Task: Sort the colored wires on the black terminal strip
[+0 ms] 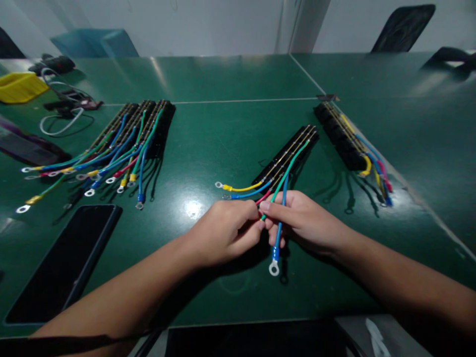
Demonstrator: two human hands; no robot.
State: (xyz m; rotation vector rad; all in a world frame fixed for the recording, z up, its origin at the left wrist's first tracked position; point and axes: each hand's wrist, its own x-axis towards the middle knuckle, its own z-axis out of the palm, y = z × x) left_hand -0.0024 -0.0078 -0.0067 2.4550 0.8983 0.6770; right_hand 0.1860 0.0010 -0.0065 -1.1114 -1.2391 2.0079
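In front of me lies a black terminal strip (268,166) with brass-coloured rails and several coloured wires. My left hand (226,230) is closed, its thumb and forefinger pinched where the green wire (285,173) and red wire (264,197) run in; their ends are hidden by the fingers. Touching it, my right hand (307,218) pinches the green wire between thumb and fingers. A blue wire (278,230) with a ring terminal (274,268) passes across the right fingers and points toward me. Left of the hands, a yellow wire (245,188) and another blue wire stick out loose, ending in ring terminals.
Several similar wired strips (161,129) lie side by side at the left, and another strip (340,136) lies at the right. A phone (65,263) rests near the front left. Farther back are a yellow bin (22,88) and cables (61,121) on the green table (223,79).
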